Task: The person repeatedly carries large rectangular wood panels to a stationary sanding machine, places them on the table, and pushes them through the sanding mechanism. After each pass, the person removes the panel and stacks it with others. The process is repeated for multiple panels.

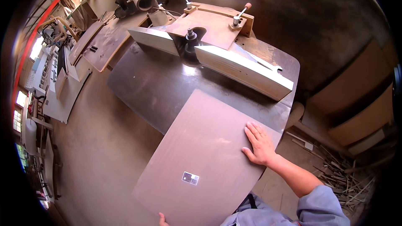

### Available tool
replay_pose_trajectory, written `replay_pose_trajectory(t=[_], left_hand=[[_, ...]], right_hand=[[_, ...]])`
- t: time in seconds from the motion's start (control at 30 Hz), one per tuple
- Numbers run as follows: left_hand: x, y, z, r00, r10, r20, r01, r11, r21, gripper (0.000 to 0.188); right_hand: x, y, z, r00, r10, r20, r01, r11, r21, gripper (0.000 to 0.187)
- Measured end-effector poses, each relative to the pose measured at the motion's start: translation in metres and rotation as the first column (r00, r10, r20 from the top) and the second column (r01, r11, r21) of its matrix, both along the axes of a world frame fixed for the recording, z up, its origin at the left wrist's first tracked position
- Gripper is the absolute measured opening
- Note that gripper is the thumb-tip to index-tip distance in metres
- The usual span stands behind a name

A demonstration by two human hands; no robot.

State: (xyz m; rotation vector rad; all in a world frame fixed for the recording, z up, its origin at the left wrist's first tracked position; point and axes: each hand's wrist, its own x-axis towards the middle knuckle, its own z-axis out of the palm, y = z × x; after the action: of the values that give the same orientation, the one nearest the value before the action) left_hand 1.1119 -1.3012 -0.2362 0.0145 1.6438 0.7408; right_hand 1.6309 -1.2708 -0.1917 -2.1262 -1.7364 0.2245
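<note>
A large flat pinkish-brown panel point(201, 146) with a small label point(190, 178) lies partly over the front of a dark metal machine table point(146, 88). Its near part reaches past the table toward me. My right hand point(257, 144) rests flat on the panel's right side, fingers stretched and thumb apart. At the lower edge of the view my left hand point(162, 221) shows only a digit or two over the panel's near left edge; the rest is hidden. Beyond the panel stands an upright cutter spindle point(191, 42) between two pale fence boards point(243, 71).
Behind the spindle sits a wooden cover point(205, 25) with two red-knobbed clamp levers. A wrench point(272, 66) lies behind the right fence board. Wood scraps point(347, 184) litter the floor at right. Large boards point(356, 83) lean farther right. A workbench point(113, 37) stands at back left.
</note>
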Motion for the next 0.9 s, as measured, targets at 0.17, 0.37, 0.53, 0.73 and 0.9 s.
replay_pose_trajectory(t=[0.17, 0.37, 0.53, 0.73, 0.9], left_hand=[[-0.054, 0.088, 0.013, 0.496, -0.570, -0.654, 0.713, 0.698, -0.068, 0.070], [0.026, 0.251, 0.018, 0.105, -0.535, -0.838, 0.988, 0.154, 0.025, 0.050], [0.054, 0.290, 0.023, 0.202, -0.907, -0.370, 0.979, 0.177, 0.102, 0.027], [0.010, 0.288, 0.022, 0.213, -0.943, -0.254, 0.976, 0.196, 0.091, 0.022], [-0.016, 0.283, 0.013, 0.313, -0.937, -0.156, 0.948, 0.298, 0.115, 0.022]], right_hand=[[0.001, 0.006, -0.005, 0.999, 0.012, 0.047, -0.008, 0.996, -0.092, 0.072], [-0.004, 0.010, -0.002, 0.999, 0.006, 0.044, -0.001, 0.994, -0.107, 0.073], [-0.005, 0.010, -0.003, 0.998, 0.004, 0.062, 0.002, 0.995, -0.102, 0.073], [-0.005, 0.013, -0.006, 1.000, -0.004, 0.029, 0.006, 0.996, -0.086, 0.073], [-0.007, 0.013, -0.007, 0.999, -0.002, 0.037, 0.006, 0.996, -0.086, 0.073]])
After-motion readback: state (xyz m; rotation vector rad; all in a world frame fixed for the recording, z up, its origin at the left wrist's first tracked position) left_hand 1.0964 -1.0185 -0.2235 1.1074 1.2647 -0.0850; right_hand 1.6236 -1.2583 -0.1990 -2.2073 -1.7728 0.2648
